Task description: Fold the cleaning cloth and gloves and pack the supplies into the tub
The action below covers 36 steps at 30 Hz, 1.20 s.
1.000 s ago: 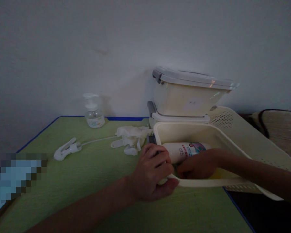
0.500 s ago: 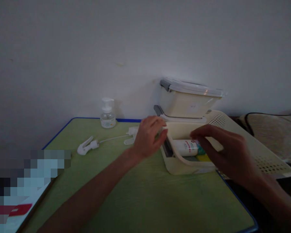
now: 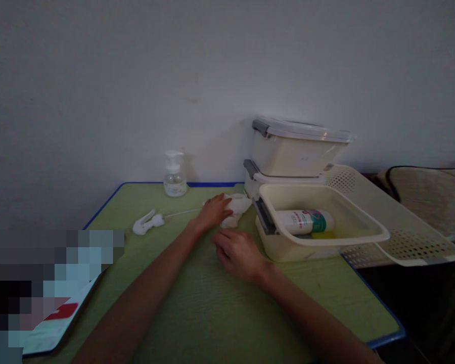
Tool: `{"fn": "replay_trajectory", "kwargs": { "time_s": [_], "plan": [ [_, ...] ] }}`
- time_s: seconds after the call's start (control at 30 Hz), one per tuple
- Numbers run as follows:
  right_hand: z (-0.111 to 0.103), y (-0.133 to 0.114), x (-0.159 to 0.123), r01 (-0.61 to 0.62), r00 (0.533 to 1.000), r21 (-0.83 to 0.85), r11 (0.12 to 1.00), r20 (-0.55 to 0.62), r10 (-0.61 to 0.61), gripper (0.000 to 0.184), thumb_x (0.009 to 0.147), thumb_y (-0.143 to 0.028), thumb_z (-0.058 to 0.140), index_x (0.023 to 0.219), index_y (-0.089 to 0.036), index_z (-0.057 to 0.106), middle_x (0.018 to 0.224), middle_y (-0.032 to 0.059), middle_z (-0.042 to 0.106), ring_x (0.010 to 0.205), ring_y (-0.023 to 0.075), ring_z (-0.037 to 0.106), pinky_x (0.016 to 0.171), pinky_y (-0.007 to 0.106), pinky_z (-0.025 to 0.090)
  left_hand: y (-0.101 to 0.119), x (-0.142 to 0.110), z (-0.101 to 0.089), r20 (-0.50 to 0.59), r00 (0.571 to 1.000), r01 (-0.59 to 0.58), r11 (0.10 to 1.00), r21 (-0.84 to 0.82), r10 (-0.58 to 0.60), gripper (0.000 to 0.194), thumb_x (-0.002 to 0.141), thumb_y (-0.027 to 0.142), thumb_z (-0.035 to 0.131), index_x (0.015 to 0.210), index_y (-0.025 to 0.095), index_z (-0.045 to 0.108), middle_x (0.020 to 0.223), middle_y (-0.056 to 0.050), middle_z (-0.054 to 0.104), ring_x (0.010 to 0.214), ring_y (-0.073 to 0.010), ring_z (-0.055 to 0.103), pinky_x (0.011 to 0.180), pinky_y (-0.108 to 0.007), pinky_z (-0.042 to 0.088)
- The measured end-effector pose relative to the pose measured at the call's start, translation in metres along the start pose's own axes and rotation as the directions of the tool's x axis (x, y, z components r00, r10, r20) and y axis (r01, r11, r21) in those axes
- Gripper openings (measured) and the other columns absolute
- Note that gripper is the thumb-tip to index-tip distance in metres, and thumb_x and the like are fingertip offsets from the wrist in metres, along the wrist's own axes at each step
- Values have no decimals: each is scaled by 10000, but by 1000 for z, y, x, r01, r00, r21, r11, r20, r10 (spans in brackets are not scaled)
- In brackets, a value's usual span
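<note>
My left hand point(image 3: 212, 212) reaches to the middle of the table, its fingers apart and lying on a crumpled-looking white thing point(image 3: 238, 206) whose kind I cannot make out. Just in front of it is my right hand point(image 3: 240, 253), low over the table with fingers curled in; whatever they hold, if anything, is hidden. Left of my hands lies a white trigger spray head point(image 3: 147, 222) with its thin tube pointing at my left hand. An open cream box point(image 3: 322, 247) stands to the right. Inside it lies a white and green bottle point(image 3: 299, 222) on something yellow.
A clear pump bottle point(image 3: 175, 182) stands at the table's back edge. Two lidded boxes point(image 3: 299, 151) are stacked behind the open box. A perforated cream basket point(image 3: 402, 227) juts past the right edge of the green table point(image 3: 197, 313). A partly blurred flat object point(image 3: 56, 323) lies at left.
My right hand has left the open box and moved left, down to the table. My left hand has shifted left and lower, onto the white thing. The view has shifted slightly.
</note>
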State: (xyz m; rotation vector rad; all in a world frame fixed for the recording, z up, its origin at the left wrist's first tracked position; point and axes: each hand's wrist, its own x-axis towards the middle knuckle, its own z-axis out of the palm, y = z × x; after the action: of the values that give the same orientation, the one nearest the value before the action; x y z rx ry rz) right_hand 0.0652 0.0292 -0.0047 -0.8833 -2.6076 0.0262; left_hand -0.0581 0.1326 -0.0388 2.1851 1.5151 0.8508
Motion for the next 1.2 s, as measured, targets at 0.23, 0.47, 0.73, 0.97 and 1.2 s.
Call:
{"fn": "replay_trajectory", "kwargs": {
  "time_s": [0.23, 0.47, 0.73, 0.97, 1.2],
  "plan": [
    [25, 17, -8, -103, 995, 149, 983, 25, 100, 170, 749, -42, 451, 784, -162, 566, 744, 29, 572, 697, 138, 520, 637, 233, 373, -10, 19, -11, -118, 979, 117, 929, -350, -168, 295, 880, 325, 518, 1108, 138, 540, 1094, -73, 569, 925, -199, 582, 778, -386, 506],
    [25, 17, -7, -103, 995, 218, 971, 30, 99, 183, 740, -35, 467, 820, -162, 573, 787, 32, 585, 728, 142, 536, 663, 238, 385, 4, 25, -45, -314, 864, 14, 643, -766, -393, 213, 799, 322, 529, 819, 119, 591, 645, 9, 583, 537, -97, 531, 515, -195, 406],
    [24, 17, -6, -116, 993, 223, 968, 40, 109, 169, 745, -35, 473, 814, -160, 564, 789, 32, 571, 733, 144, 528, 656, 243, 392, 34, 21, -69, -329, 778, -136, 369, -920, -535, 246, 744, 346, 618, 638, 173, 478, 498, 71, 478, 387, -47, 418, 416, -163, 322],
    [25, 16, -6, -164, 985, 257, 952, -17, 174, 239, 765, -41, 449, 941, -137, 580, 992, 104, 520, 875, 176, 521, 770, 319, 463, 43, 14, -101, -158, 844, -89, 156, -984, -513, 446, 902, 342, 407, 497, 196, 292, 386, 82, 225, 299, -40, 181, 312, -174, 130],
    [30, 19, -5, -156, 938, 320, 935, -248, 241, 429, 694, 9, 467, 1022, -212, 633, 1470, 74, 91, 1273, 286, 293, 971, 475, 378, 68, -3, -123, 139, 943, 169, 75, -983, -302, 511, 958, 224, 243, 453, 168, 294, 392, 60, 179, 322, -26, 124, 310, -147, 137]
  ]
}}
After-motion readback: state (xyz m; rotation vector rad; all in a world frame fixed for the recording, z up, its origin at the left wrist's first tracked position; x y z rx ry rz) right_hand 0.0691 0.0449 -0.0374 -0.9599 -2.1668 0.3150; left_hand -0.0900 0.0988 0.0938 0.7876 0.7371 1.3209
